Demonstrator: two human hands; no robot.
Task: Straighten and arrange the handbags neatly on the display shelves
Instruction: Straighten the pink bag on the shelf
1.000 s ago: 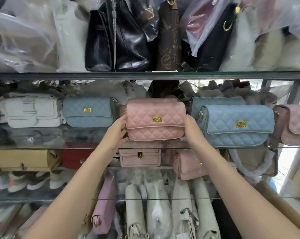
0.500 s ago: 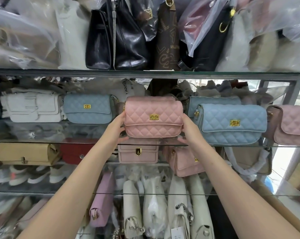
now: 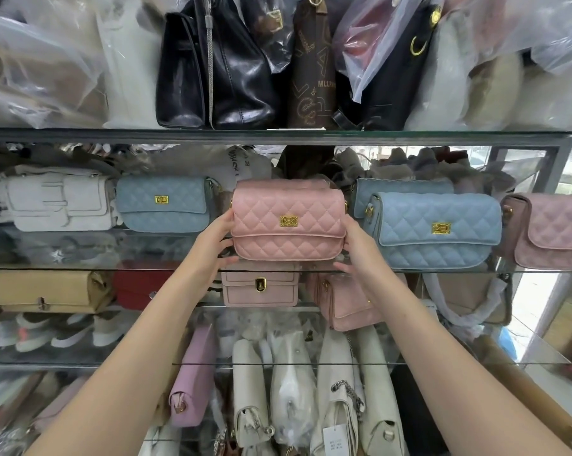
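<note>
As the left hand (image 3: 212, 245) and right hand (image 3: 358, 249) grip its ends, the pink handbag (image 3: 287, 236) stands upright.

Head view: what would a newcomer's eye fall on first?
The pink quilted handbag with a gold clasp, centre frame, is held at its ends by the left hand and right hand. A light blue quilted handbag stands right of it; a glossy black leather bag stands above.

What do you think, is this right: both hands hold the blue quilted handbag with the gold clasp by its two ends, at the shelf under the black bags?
Only the colour is wrong. In the head view, the left hand and the right hand hold the pink quilted handbag with the gold clasp by its two ends, at the shelf under the black bags.
</note>
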